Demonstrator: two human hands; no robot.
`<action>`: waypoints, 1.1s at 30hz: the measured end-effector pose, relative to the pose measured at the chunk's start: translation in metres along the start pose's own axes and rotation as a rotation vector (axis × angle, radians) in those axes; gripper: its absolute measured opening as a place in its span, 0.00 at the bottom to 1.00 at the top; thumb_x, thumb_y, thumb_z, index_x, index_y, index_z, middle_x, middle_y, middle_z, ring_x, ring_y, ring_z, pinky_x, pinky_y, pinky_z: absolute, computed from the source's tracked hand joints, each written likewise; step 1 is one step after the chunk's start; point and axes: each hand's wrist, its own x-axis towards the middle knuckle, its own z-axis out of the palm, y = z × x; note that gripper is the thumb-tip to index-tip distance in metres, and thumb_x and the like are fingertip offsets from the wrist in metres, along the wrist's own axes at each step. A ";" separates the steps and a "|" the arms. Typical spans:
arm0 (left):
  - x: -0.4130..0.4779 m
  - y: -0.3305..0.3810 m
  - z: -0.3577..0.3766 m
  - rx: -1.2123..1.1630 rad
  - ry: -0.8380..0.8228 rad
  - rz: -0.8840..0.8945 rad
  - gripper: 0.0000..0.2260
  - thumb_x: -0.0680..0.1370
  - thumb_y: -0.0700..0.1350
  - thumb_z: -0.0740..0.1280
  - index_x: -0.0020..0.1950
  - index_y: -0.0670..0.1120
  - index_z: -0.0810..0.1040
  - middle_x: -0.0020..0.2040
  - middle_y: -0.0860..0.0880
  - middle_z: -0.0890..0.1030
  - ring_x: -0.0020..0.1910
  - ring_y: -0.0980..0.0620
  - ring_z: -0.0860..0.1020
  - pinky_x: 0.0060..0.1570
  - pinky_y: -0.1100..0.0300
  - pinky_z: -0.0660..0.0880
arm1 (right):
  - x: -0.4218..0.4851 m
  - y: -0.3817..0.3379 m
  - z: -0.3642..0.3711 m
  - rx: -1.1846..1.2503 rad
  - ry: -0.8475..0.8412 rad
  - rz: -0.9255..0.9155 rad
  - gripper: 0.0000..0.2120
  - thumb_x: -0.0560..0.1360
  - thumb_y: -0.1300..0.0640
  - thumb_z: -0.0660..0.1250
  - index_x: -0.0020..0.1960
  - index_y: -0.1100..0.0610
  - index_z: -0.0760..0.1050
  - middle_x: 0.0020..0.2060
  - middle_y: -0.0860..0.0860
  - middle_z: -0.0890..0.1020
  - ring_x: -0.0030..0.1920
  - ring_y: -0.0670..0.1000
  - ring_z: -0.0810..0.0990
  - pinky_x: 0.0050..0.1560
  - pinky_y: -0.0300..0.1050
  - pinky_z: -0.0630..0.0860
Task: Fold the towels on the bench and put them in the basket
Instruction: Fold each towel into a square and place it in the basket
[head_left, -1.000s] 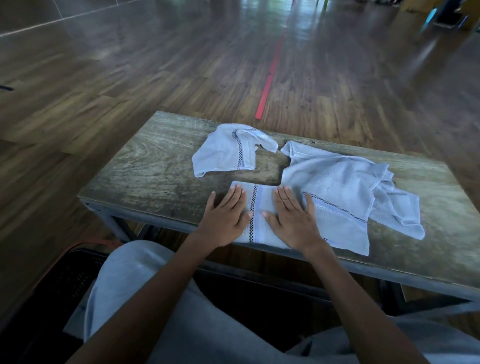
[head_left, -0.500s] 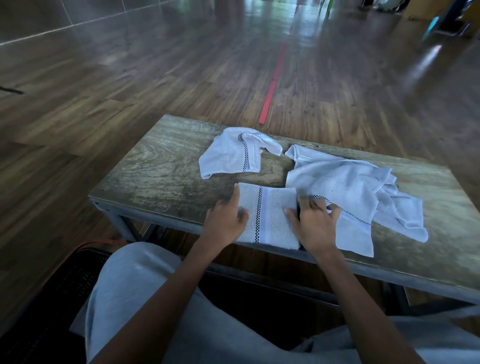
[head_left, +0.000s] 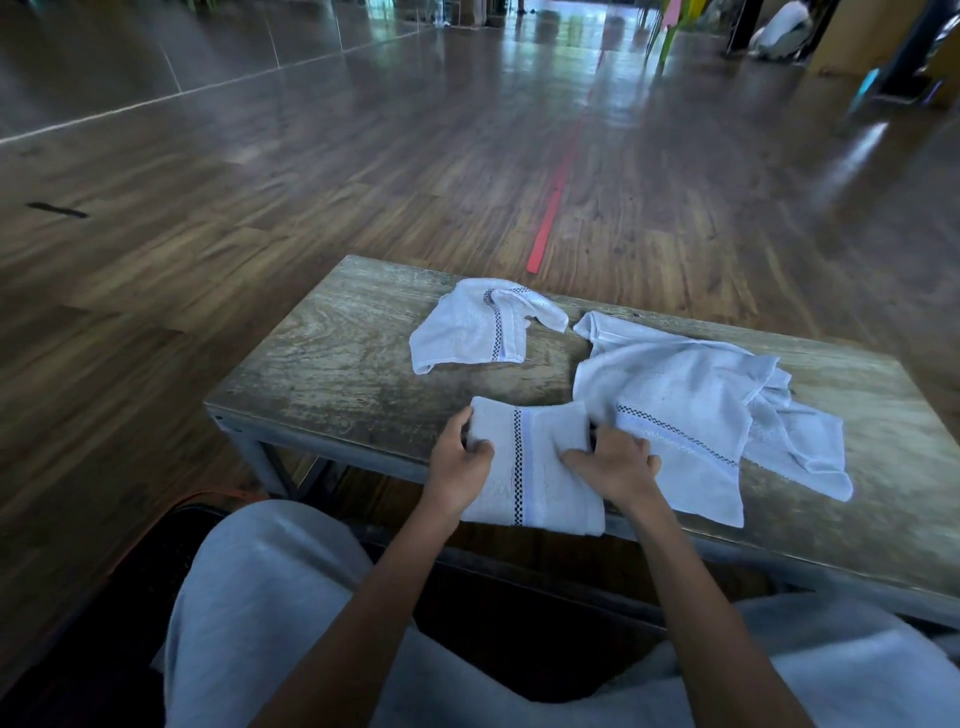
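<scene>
With the fingers (head_left: 458, 423) of your left hand (head_left: 460, 467) and right hand (head_left: 618, 467) curled on the folded towel's (head_left: 540, 478) sides, lift it level so the fold holds.

No text, label, brand, number or sign is showing clearly enough to read. The folded towel (head_left: 530, 467) at the near edge of the bench (head_left: 337, 364) is showing only a woven checked stripe, with no letters on it.
</scene>
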 end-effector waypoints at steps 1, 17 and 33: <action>-0.003 -0.001 0.000 -0.039 0.013 -0.009 0.25 0.78 0.41 0.63 0.75 0.48 0.63 0.69 0.48 0.71 0.65 0.50 0.72 0.65 0.48 0.71 | -0.001 0.001 0.002 0.019 0.007 -0.016 0.19 0.72 0.44 0.64 0.54 0.58 0.72 0.53 0.54 0.74 0.63 0.59 0.66 0.58 0.52 0.62; -0.045 -0.006 -0.080 -0.215 0.446 0.172 0.19 0.79 0.39 0.64 0.70 0.46 0.70 0.63 0.50 0.75 0.61 0.51 0.74 0.59 0.57 0.72 | -0.039 -0.075 0.040 0.750 0.181 -0.532 0.07 0.78 0.61 0.63 0.53 0.52 0.74 0.48 0.37 0.77 0.48 0.32 0.74 0.52 0.24 0.65; -0.157 -0.035 -0.205 -0.275 0.997 0.157 0.20 0.78 0.36 0.62 0.69 0.47 0.70 0.57 0.46 0.78 0.50 0.54 0.77 0.50 0.61 0.74 | -0.120 -0.212 0.106 0.747 -0.394 -0.816 0.15 0.75 0.63 0.61 0.57 0.48 0.75 0.53 0.44 0.78 0.45 0.40 0.77 0.49 0.40 0.73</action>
